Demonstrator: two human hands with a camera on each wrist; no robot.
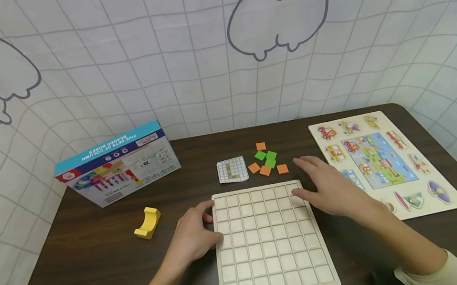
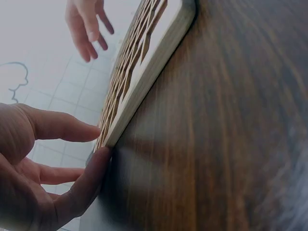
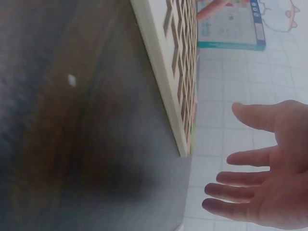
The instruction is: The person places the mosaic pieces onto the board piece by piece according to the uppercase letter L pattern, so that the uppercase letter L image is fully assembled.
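A pale wooden board with a grid of square recesses (image 1: 268,243) lies flat on the dark table, its squares bare. At its left edge my left hand (image 1: 193,236) pinches the rim, as the left wrist view shows with the thumb and a finger (image 2: 67,127) at the board's side. Over the upper right corner hovers my right hand (image 1: 331,186), fingers spread and holding nothing; the right wrist view shows that hand (image 3: 269,178) apart from the board. Several orange and green square tiles (image 1: 270,155) lie loose beyond the board, beside a small pattern card (image 1: 232,170) with coloured squares.
A yellow arched block (image 1: 148,223) sits to the left on the table (image 1: 97,265). Behind it stands a cardboard box (image 1: 123,168) with a blue top. On the right lies a wooden picture puzzle (image 1: 439,196) with vehicle and toy pieces, close to my right forearm.
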